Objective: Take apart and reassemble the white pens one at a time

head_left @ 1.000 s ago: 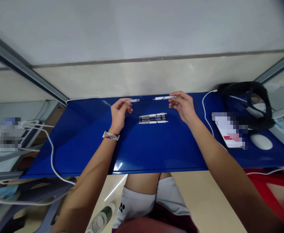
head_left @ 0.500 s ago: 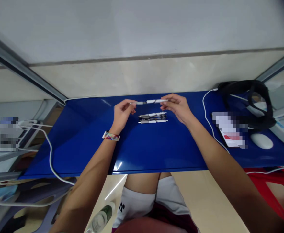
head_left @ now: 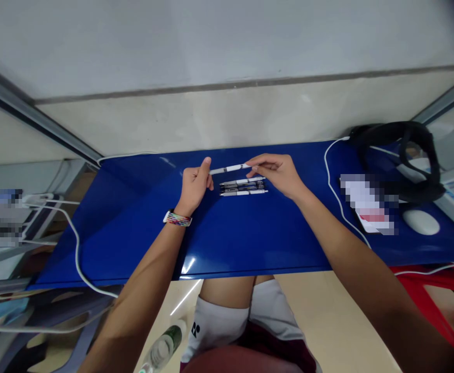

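Note:
A white and grey pen [head_left: 232, 168] is held above the blue table, its right end tilted slightly up. My left hand [head_left: 196, 182] is closed around its grey end, thumb raised. At the other end, the fingertips of my right hand [head_left: 276, 172] pinch the white tip. Just below, several similar pens [head_left: 244, 192] lie side by side on the table, some with white barrels and some dark. Neither hand touches these.
The blue table [head_left: 133, 217] backs onto a wall. To the right are a white cable [head_left: 328, 173], a phone [head_left: 366, 207], a white mouse [head_left: 421, 221] and a black headset [head_left: 401, 155]. A bottle [head_left: 164, 344] stands below the table's front edge.
My left thumb has lifted and the left fingers have closed further around the pen. My right hand has shifted left, and the pen's right end now tilts up a little.

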`<state>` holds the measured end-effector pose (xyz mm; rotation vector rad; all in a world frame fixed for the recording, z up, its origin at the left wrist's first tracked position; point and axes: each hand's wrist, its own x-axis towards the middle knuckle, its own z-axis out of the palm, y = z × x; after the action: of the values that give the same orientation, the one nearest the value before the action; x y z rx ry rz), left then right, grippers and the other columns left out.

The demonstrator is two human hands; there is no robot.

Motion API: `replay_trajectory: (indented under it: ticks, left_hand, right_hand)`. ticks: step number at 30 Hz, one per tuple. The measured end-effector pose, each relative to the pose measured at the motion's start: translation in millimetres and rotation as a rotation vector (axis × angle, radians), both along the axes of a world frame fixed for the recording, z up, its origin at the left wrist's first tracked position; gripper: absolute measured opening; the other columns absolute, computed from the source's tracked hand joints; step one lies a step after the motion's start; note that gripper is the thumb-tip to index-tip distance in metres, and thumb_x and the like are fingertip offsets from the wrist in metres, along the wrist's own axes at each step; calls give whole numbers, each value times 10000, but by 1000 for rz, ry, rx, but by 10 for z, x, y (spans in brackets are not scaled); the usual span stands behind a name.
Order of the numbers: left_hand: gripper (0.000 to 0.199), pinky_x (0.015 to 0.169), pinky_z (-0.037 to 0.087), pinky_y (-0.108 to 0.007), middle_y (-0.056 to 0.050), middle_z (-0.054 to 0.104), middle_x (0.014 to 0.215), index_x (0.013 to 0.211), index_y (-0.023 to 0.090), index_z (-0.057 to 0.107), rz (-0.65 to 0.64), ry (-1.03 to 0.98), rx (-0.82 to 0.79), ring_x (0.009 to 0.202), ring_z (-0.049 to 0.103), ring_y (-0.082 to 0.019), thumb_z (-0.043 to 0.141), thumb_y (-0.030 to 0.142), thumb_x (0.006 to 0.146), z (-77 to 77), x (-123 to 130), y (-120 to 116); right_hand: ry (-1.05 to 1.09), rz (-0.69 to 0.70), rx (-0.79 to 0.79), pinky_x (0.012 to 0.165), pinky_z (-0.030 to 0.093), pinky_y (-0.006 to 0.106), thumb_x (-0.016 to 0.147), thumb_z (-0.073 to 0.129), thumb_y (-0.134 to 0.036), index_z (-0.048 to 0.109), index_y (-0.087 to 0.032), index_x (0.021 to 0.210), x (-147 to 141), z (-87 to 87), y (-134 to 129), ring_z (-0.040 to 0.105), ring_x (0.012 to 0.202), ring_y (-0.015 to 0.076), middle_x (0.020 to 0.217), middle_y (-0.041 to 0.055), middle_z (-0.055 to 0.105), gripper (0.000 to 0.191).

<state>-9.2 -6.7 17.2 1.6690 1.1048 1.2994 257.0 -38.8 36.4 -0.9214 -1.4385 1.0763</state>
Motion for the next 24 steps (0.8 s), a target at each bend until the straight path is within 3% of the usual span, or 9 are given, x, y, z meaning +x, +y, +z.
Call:
replay_trajectory:
  ticks: [4,11,14,16,21,24]
  left_hand:
    - [774,481,375,-269,-20,541,430,451,220,557,25,31,39,427,522,-110,612,681,1069,22,-24,10]
    - [578,530,439,-249,-20,644,524,600,206,620,18,39,53,493,560,-113,733,581,1025,90,-8,-5]
    - [375,564,508,-231,2,688,612,838,206,705,-32,-77,-3,545,636,-118,852,536,937,62,5,20]
    - [352,582,550,-229,11,713,696,976,212,721,-92,-162,-45,596,687,-127,910,493,880,37,7,39]
    - [287,539,550,-216,22,671,730,1033,217,710,-184,-274,-140,582,678,-113,814,474,958,-20,-10,79]
    - [339,544,551,-206,7,708,850,1149,229,713,-206,-253,-75,647,701,-116,874,326,866,-35,-26,99]
  right_hand:
    - [-18,14,-37,840,666,421,888,907,-447,902,-263,1027,-4,-6,-1,827,819,245,872,52,838,231]
    - [61,34,-113,840,678,418,880,925,-453,895,-235,1062,4,-45,13,817,759,219,946,78,853,285]
    - [140,34,-172,815,681,409,844,953,-463,895,-230,1051,4,-55,25,813,732,216,915,67,851,318]
    - [186,31,-208,799,679,393,805,978,-465,893,-229,1041,4,-63,34,813,730,213,905,60,851,344]
    - [215,36,-237,796,672,383,786,992,-456,890,-229,1039,-2,-81,41,814,749,214,910,60,853,355]
    - [210,31,-237,805,673,395,789,988,-465,885,-229,1037,-4,-84,42,807,750,215,912,62,850,357]
